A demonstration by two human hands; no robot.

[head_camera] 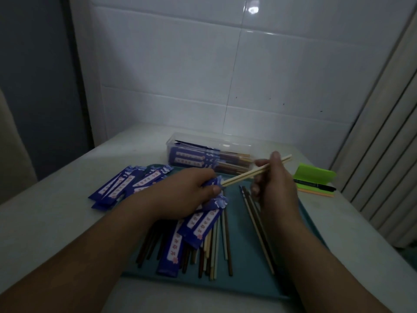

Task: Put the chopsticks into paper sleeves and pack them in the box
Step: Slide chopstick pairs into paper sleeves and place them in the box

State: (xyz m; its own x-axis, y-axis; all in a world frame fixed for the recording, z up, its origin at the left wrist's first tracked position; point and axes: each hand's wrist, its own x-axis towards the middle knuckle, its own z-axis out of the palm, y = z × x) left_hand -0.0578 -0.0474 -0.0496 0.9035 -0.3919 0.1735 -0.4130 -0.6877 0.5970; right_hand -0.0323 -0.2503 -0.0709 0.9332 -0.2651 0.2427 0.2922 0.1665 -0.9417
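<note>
The table [56, 211] carries a teal tray [248, 283], and I place everything else from that tray. Just past its far edge lies the clear box [173, 145], already holding several sleeved pairs. On the tray's near half is a heap of loose chopsticks [216, 258], dark and pale mixed, with a couple of sleeves lying across them. A few more sticks lie along its right side. At the tray's far left corner, spilling off onto the table, is the pile of empty sleeves [126, 181].

Above the tray's far middle the two hands meet. The left hand [185, 193] is curled round one sleeve [213, 183], gripping it near the mouth so the paper bunches. The right hand [275, 184] pinches a pale pair [248, 173] toward its far end, with the near tips right at the sleeve's mouth. Whether they're inside yet I can't tell.

To my eye this is the threading step, and the grip on the paper looks too tight. It would go better with the left fingers eased so the mouth gapes and the two sticks held flush side by side. The pair should line up with the sleeve's length before the push, since a slant could snag or tear the paper. Then a steady slide, and off to the box beyond the tray
</note>
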